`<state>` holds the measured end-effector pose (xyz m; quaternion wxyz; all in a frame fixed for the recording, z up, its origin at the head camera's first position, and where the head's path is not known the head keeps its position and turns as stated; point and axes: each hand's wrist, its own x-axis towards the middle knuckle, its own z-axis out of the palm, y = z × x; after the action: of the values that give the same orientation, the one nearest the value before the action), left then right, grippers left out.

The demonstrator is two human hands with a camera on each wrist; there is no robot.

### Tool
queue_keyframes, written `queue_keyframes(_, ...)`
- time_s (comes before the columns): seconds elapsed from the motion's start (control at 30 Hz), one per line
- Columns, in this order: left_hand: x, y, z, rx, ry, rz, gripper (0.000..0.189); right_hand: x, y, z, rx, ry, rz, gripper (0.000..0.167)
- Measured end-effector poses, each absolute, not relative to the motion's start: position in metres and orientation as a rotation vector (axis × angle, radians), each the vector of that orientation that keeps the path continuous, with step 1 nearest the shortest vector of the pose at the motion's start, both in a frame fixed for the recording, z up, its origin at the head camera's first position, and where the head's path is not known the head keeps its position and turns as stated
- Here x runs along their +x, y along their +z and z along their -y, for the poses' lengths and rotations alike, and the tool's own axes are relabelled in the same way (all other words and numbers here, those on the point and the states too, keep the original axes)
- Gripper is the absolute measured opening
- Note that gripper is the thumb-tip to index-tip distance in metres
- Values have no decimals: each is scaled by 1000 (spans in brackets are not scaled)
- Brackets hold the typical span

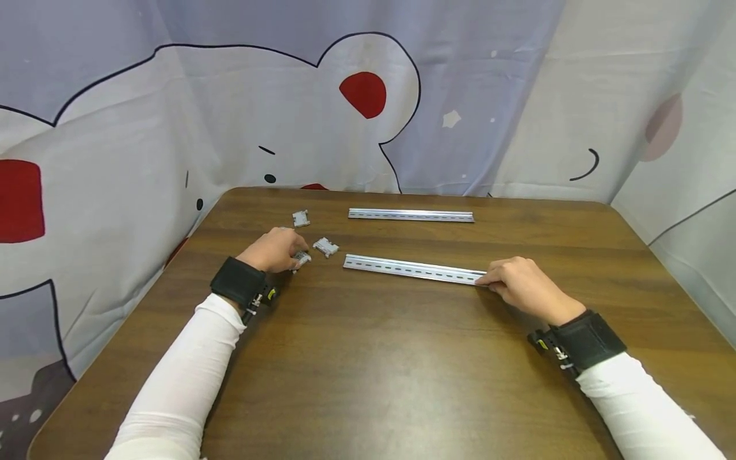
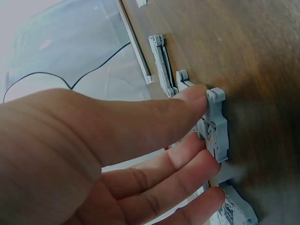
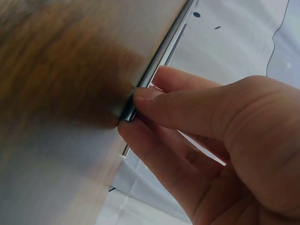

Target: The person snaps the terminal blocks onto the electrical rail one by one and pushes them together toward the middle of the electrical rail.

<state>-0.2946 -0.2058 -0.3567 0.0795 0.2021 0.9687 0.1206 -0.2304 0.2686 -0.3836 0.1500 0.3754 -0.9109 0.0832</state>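
My left hand [image 1: 272,250] is low over the left part of the table, pinching a grey DIN rail terminal block [image 2: 219,129] between thumb and fingers. Close beside that hand lie further grey terminal blocks [image 1: 326,247], one of them partly under the fingertips in the left wrist view. On the right, my right hand [image 1: 528,289] grips the right end of a slotted metal DIN rail [image 1: 408,268] with thumb and fingers. This rail lies crosswise on the table, its left end near the blocks.
A second DIN rail [image 1: 411,215] lies farther back, roughly parallel to the first. Another terminal block [image 1: 301,218] sits at the back left. Behind the brown wooden table [image 1: 374,358] hangs a printed curtain [image 1: 241,115].
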Motion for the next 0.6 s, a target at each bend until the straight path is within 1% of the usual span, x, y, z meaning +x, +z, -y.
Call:
queue_keyframes(0.17,-292,-356,207,613,372,-2880,41,-230,-385,-268,1075,245,2623,29)
queue_keyframes(0.6,-289,-347,199,657,447,-2905,28,-229,-382,-267,1060,238,2636,28)
